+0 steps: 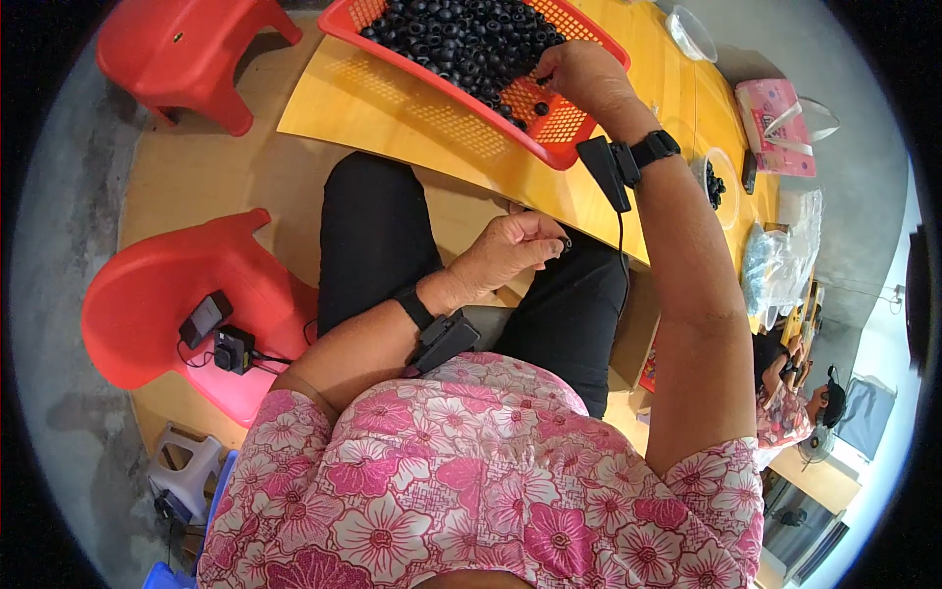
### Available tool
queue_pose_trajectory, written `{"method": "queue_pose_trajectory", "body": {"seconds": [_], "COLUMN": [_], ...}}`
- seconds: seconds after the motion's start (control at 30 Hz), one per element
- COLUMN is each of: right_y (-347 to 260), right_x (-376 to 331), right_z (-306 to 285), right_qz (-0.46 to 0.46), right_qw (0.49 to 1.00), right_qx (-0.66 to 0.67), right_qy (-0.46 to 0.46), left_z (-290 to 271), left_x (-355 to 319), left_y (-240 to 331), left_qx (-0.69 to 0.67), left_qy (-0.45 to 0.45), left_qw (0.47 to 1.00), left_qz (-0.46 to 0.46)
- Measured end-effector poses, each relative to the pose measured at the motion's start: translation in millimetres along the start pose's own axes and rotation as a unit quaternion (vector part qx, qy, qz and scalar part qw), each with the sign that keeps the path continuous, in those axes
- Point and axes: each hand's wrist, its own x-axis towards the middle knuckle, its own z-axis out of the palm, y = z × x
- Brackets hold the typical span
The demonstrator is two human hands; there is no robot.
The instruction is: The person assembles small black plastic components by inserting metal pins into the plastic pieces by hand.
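My left hand (505,252) is closed above my lap, near the table's front edge. Its thumb and fingertips pinch a small black ring-like part (566,244). Over the right side of a red plastic basket (471,101), my right hand (587,80) reaches down with its fingers pinched together. A small dark piece shows at those fingertips, mostly hidden by them. A heap of small round black parts with holes (461,44) fills the far part of the basket. A single black part (542,108) lies apart from the heap, just below my right fingertips.
The basket stands on a yellow table (334,98). To the right are a clear tub of black parts (716,184), a pink bag (775,128) and clear plastic bags (785,255). Red chair (177,294) and red stool (186,49) stand left. Another person (790,402) sits far right.
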Motion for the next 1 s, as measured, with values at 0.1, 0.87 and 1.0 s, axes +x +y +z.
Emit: {"method": "queue_pose_trajectory", "body": {"seconds": [0.1, 0.87, 1.0], "right_y": [-0.7, -40.2, -55.5], "right_x": [4.1, -171.3, -216.7], "right_z": [3.8, 10.6, 39.0], "right_qz": [0.003, 0.127, 0.106], "right_qw": [0.999, 0.568, 0.463], "right_qx": [-0.032, 0.802, 0.875], "right_qy": [0.003, 0.135, 0.089], "left_z": [-0.8, -3.2, -0.8], "left_x": [0.5, -1.7, -5.8], "left_y": [-2.0, -7.7, -4.8], "left_qx": [-0.003, 0.025, 0.017], "left_qy": [0.004, 0.009, 0.006], "left_qw": [1.0, 0.999, 1.0], "left_qz": [0.019, 0.018, 0.007]}}
